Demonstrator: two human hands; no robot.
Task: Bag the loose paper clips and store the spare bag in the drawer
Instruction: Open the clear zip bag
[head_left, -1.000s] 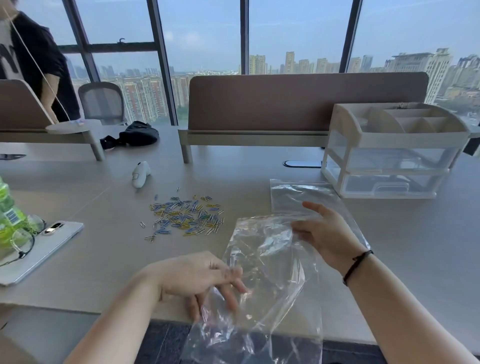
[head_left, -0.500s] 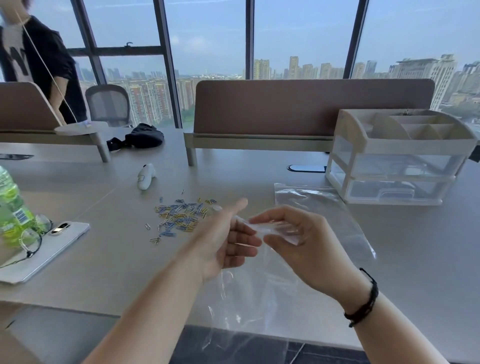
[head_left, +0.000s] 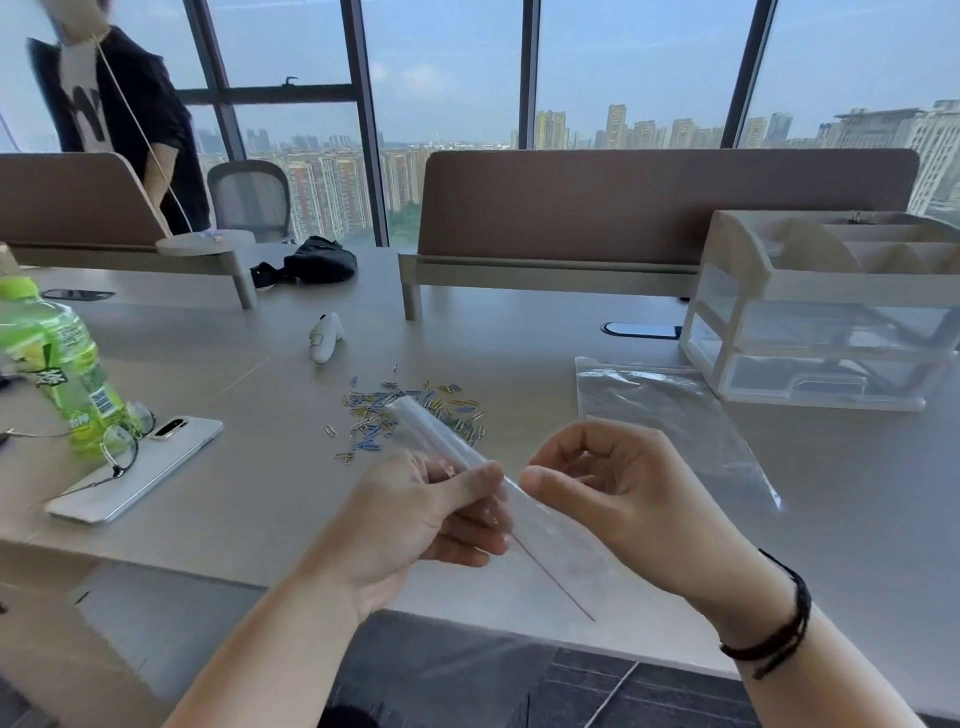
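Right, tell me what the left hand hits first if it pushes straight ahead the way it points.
Probably the paper clips: the left hand, gripping the held bag, points forward toward that pile. Height above the desk is unclear.

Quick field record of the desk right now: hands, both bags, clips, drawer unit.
left hand: grips the held bag
right hand: pinches the same bag at its top edge
held bag: clear, raised over the desk's near edge, no clips seen inside
spare bag: flat on the desk, beside the drawer unit
paper clips: loose pile on the desk
drawer unit: both drawers closed
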